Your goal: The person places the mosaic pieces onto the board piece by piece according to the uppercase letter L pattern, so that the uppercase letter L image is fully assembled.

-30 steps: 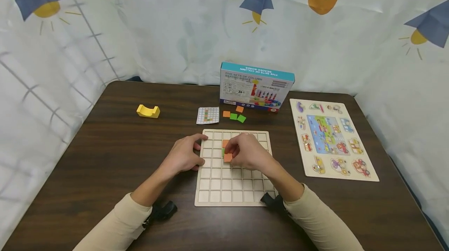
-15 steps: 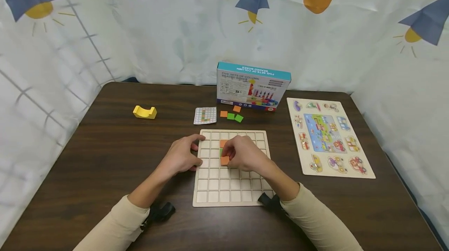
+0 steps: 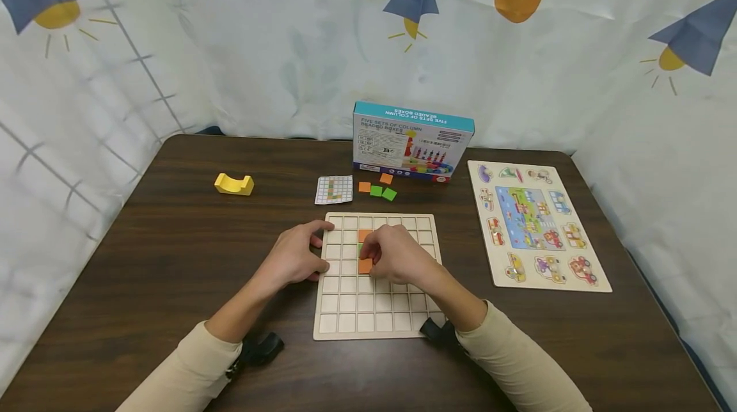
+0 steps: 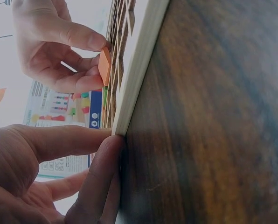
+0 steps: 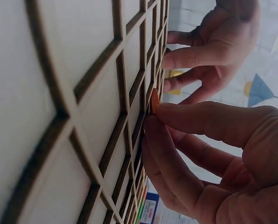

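Observation:
My right hand [image 3: 397, 252] pinches an orange square tile [image 3: 365, 266] between thumb and fingertips, low over the light wooden grid board [image 3: 340, 303]. In the right wrist view the tile [image 5: 155, 101] is tilted close to the grid lines. Another orange tile [image 3: 364, 235] sits in the grid farther up, with a green tile [image 3: 360, 248] below it, mostly hidden by the fingers. My left hand [image 3: 292, 253] rests at the board's left edge, thumb and index finger spread along it. The left wrist view shows the fingertips [image 4: 112, 142] touching that edge.
Behind the board lie a printed pattern card [image 3: 334, 190] and loose tiles, orange [image 3: 364, 187] and green [image 3: 389, 194]. A toy box [image 3: 411, 143] stands behind them. A yellow curved block [image 3: 233, 184] is at left, a picture puzzle board [image 3: 486, 233] at right.
The right hand has brought the orange tile slightly toward the near side of the grid, still pinched. The left hand stays at the board's edge. The head view has shifted a little.

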A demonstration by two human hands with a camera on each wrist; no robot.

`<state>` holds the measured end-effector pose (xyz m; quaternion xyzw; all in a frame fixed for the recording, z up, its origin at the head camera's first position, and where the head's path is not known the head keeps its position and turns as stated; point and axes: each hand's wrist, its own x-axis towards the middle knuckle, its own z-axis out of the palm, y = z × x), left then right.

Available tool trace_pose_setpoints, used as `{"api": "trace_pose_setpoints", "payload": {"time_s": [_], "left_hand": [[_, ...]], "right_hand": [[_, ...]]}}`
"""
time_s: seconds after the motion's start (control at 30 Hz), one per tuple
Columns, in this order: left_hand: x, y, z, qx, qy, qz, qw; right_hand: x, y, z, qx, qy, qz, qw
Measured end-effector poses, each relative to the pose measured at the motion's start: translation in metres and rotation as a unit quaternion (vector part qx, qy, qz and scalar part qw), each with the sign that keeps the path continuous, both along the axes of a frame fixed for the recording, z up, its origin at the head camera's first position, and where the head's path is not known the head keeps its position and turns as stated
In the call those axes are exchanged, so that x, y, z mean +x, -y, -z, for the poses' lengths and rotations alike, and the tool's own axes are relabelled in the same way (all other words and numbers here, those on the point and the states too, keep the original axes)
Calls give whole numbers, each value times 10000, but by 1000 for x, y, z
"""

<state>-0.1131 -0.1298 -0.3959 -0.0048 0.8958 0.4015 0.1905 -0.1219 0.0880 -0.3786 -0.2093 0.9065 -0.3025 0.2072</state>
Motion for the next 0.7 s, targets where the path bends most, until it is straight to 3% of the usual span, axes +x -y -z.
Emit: {"api": "trace_pose_setpoints", "payload": {"time_s": [0.7], "left_hand": [[-1, 1, 0, 21, 81, -7, 10000]], "right_hand": [[2, -1, -2, -2, -73, -9, 10000]]}}
